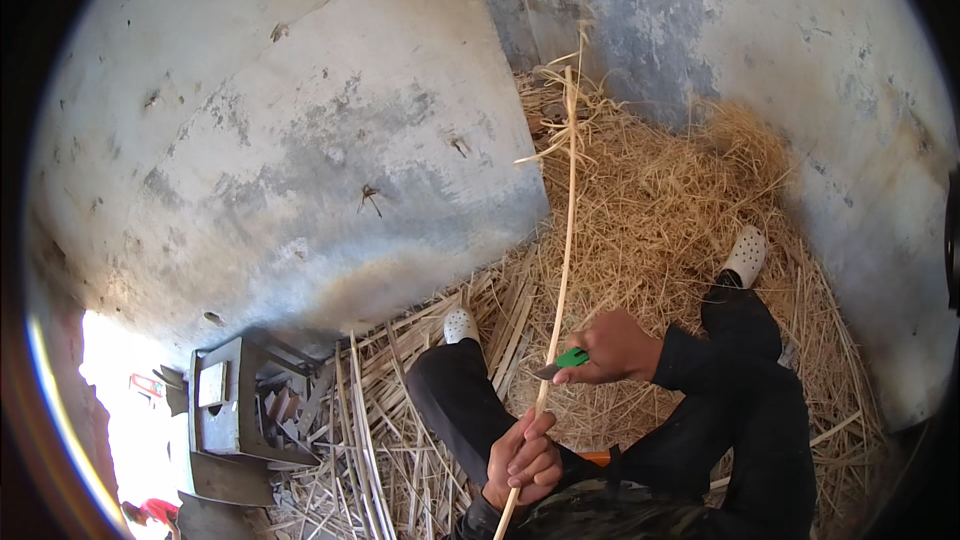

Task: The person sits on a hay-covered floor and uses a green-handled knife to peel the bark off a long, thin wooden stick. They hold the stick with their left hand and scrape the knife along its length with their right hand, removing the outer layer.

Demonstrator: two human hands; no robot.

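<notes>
A long pale bamboo strip (565,260) slants up from the lower edge between my legs, its far end frayed with curled shavings. My left hand (523,465) is wrapped round its near part. Further up, my right hand (612,345) grips a knife (570,360) with a green handle, the blade set against the strip. The thumb lies near the green handle, and the fingers beneath are partly hidden. Both forearms are in dark sleeves.
Thin shavings (650,200) are heaped before me, up to the stained wall (800,60). Split strips (360,440) lie at left, near a grey metal box (225,395). White clogs (745,255) are on my feet. Beyond, a bit of red cloth (158,510) shows at lower left.
</notes>
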